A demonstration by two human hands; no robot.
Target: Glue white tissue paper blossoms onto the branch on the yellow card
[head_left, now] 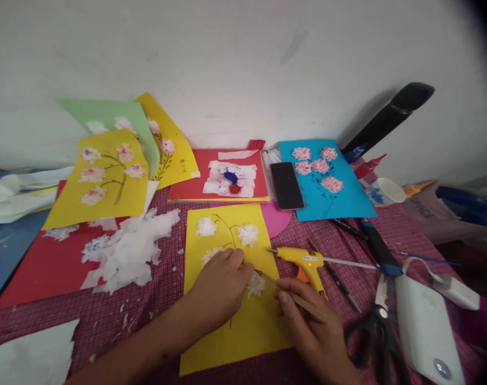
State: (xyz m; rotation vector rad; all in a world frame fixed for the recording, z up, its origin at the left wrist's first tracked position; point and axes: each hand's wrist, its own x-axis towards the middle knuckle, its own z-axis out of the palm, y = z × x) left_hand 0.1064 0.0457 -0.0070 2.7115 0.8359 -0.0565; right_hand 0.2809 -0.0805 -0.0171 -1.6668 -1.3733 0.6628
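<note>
slanting forward-left, the stick [313,310] is pinched by the right hand [319,331]; what the curled left hand [221,280] holds cannot be told.

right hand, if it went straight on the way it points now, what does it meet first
The right hand would probably meet the white flower just ahead of it, with the left hand close beyond; depth is unclear, so it might pass above the flower.

grey bag [419,227] — "SPACE" | label [309,258] on glue gun [289,254] blurred | rear yellow card [179,152] — characters [183,164] too small
</note>
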